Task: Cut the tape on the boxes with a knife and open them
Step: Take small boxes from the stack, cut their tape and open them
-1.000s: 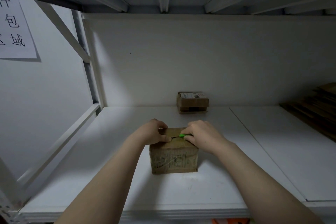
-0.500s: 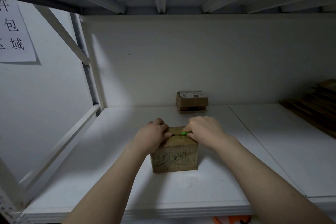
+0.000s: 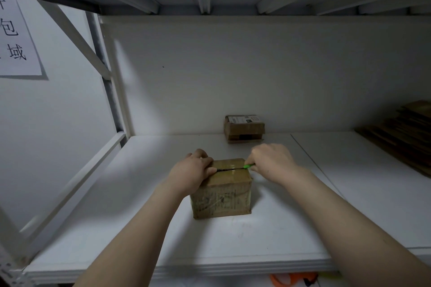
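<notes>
White shelf [image 3: 303, 228], left hand [image 3: 193, 170] gripping box [image 3: 224, 196], right hand [image 3: 272, 161] pinching green knife [image 3: 248, 166], pointing left along slit [image 3: 229, 169]

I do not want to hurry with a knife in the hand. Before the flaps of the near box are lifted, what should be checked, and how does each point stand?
1. Top seam of the near box cut: ok, a dark slit runs from the left hand to the right edge.
2. Box steadied: ok, the left hand holds its top left corner.
3. Fingers away from the knife: ok, the right hand holds it at the opposite edge.
4. Blade drawn in: cannot tell, only a green tip shows.
5. Back box opened: not ok, it is shut.
</notes>
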